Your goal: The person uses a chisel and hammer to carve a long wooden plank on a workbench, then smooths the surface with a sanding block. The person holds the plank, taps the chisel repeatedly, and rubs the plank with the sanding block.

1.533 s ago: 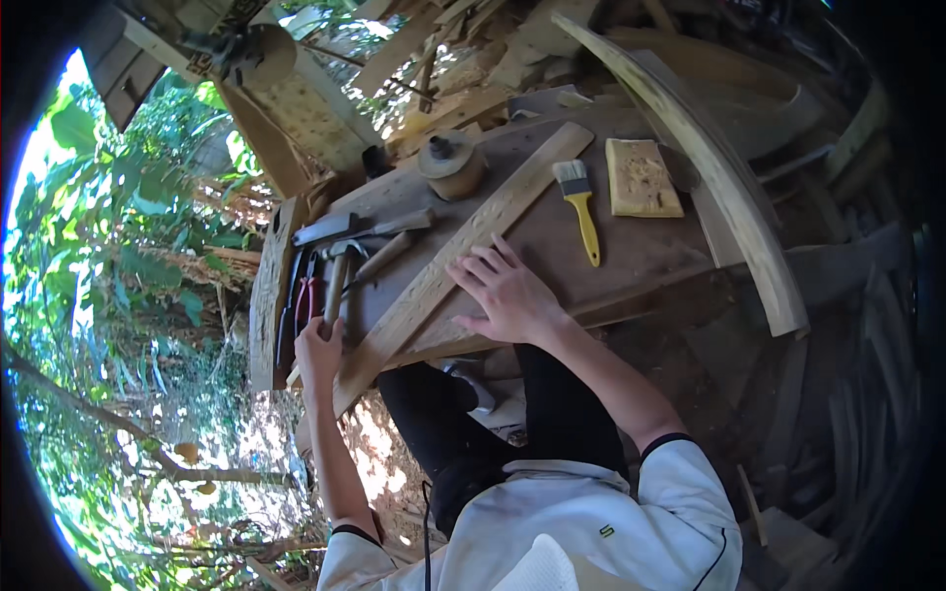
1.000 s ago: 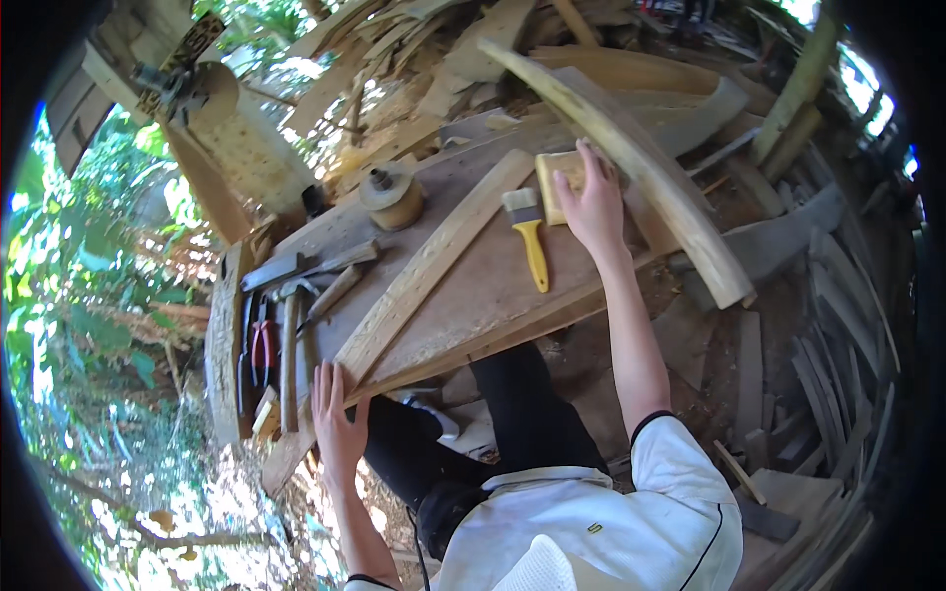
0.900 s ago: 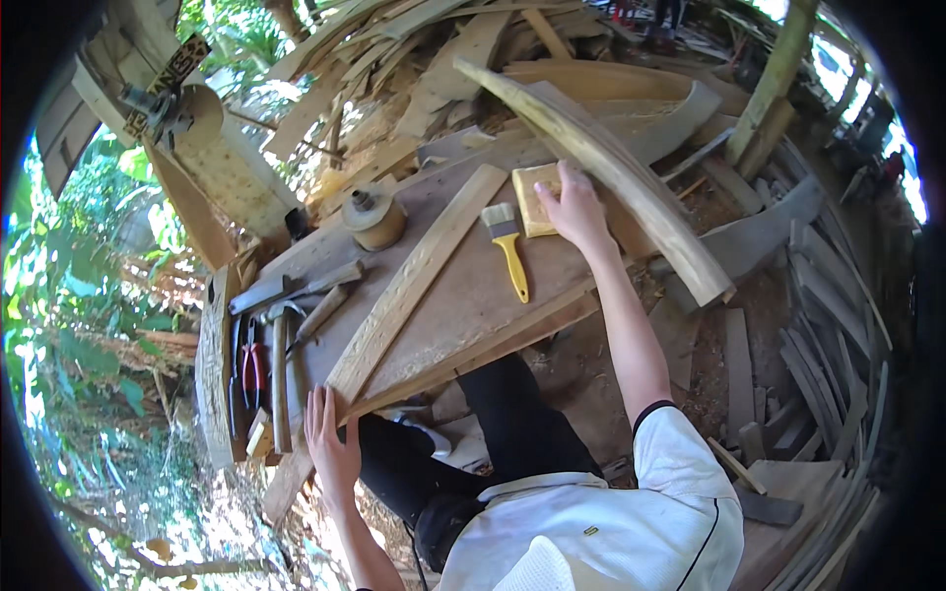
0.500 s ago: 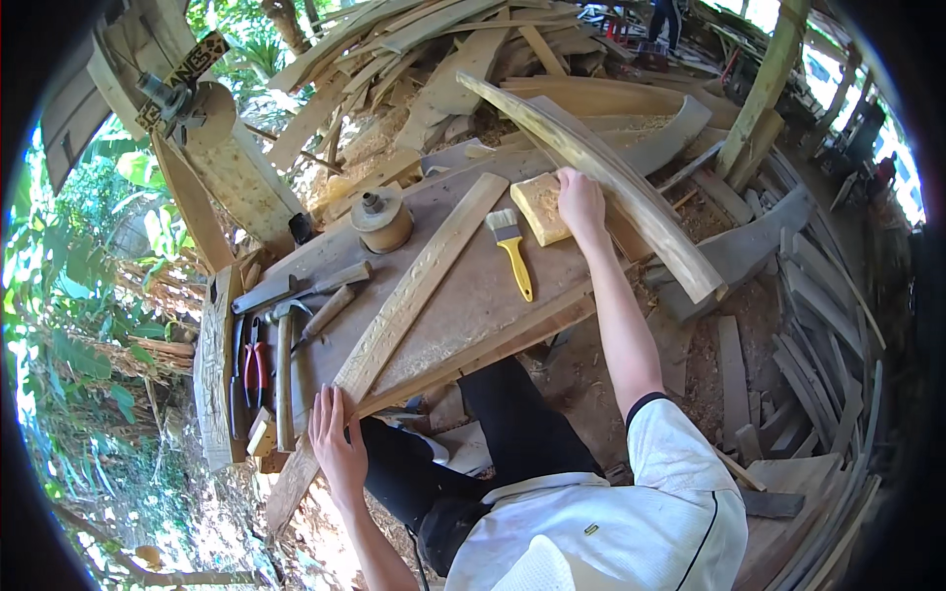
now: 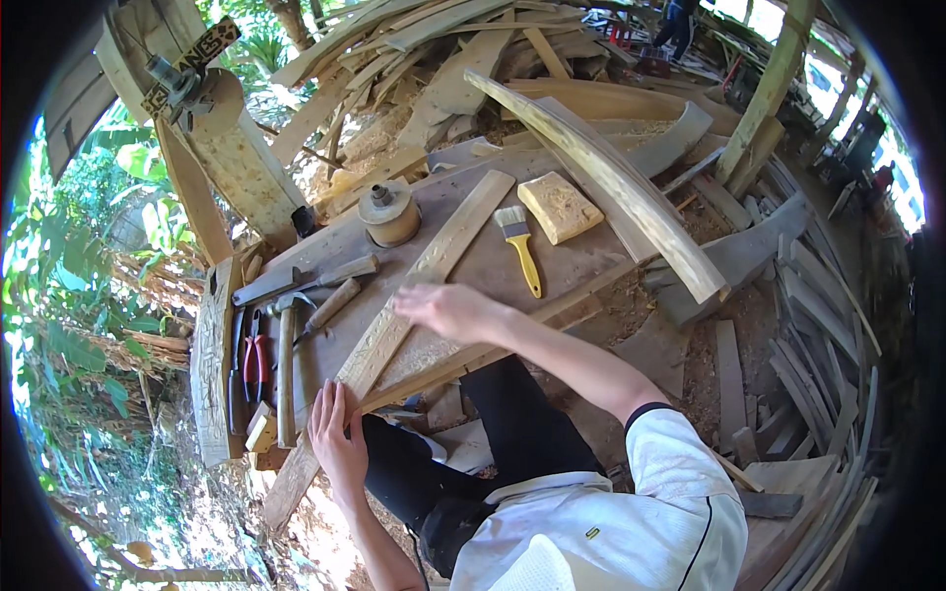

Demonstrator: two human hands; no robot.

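A carved wooden plank [image 5: 439, 256] lies diagonally across the worn workbench [image 5: 591, 271]. My left hand [image 5: 335, 433], open with fingers extended, touches its lower end at the bench edge. Over the plank's middle is my right hand [image 5: 448, 313], slightly blurred, fingers loosely extended and apparently empty. To its right are a yellow-handled brush [image 5: 522, 256] and a wood block [image 5: 560, 208] strewn with shavings. On the left lie a claw hammer [image 5: 287, 374], red-handled pliers [image 5: 255, 364] and other wooden-handled tools [image 5: 333, 305]. A round wooden mallet-like piece [image 5: 388, 217] stands at the back.
A long pale curved timber [image 5: 631, 207] crosses the bench's right end. Scrap boards [image 5: 443, 84] pile behind; more slats [image 5: 808, 394] lie at right. A post with a machine [image 5: 182, 94] stands back left, foliage beyond. Another person [image 5: 675, 30] stands in the distance at upper right.
My right hand has left the wood block and moved left and down onto the plank. The block now sits slightly rotated. My left hand stays at the plank's lower end.
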